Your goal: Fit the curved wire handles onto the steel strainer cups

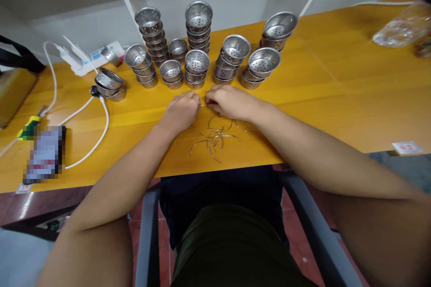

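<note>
My left hand [182, 110] and my right hand [229, 101] rest close together on the yellow wooden table [336, 94], fingers curled. Between their fingertips they pinch a thin metal wire piece [203, 105]. A loose pile of curved wire handles [215, 136] lies just in front of my hands, near the table's front edge. Behind my hands stand several stacks of small perforated steel strainer cups [197, 67].
A white power strip [90, 56] and white cable [97, 134] lie at the left, with two more strainer cups [109, 84]. A blurred phone-like object [45, 154] sits near the left front edge. A clear plastic bag [400, 29] lies at the far right. White shelving stands behind.
</note>
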Demonstrator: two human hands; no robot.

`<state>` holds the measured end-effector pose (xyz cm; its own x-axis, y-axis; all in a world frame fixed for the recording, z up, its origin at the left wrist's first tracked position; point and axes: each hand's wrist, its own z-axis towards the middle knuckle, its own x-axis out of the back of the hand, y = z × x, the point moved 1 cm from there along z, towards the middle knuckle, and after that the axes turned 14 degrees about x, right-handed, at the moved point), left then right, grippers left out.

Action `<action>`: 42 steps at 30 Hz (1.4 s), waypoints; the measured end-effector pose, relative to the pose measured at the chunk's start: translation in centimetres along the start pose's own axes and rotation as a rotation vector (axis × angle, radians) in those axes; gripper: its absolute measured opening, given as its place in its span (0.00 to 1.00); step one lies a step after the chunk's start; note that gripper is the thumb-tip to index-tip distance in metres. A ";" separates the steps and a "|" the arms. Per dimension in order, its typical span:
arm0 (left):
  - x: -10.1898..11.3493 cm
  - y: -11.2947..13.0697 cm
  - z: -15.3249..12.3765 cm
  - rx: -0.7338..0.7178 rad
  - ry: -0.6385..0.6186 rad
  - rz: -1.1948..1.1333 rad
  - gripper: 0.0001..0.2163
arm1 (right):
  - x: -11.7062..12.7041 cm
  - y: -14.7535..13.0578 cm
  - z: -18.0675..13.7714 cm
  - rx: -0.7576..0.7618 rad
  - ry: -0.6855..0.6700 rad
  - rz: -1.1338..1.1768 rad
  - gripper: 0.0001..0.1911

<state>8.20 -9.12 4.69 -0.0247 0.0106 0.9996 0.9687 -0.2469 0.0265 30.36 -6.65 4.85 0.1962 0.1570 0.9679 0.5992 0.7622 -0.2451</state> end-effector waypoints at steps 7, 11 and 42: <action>-0.1 0.8 0.3 0.009 0.015 -0.054 0.19 | 0.9 -1.8 0.4 -0.061 -0.048 -0.036 0.18; -0.2 -0.2 0.4 -0.041 -0.016 -0.106 0.14 | 2.1 -2.1 -0.3 -0.115 -0.143 -0.086 0.16; 4.0 -11.9 8.4 -0.032 0.517 -0.753 0.31 | 1.9 3.2 -2.6 0.081 0.300 0.541 0.12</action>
<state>-1.31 2.04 8.36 -0.7625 -0.2534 0.5953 0.6446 -0.3769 0.6652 34.70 -5.52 5.74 0.6723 0.3598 0.6470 0.2950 0.6713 -0.6799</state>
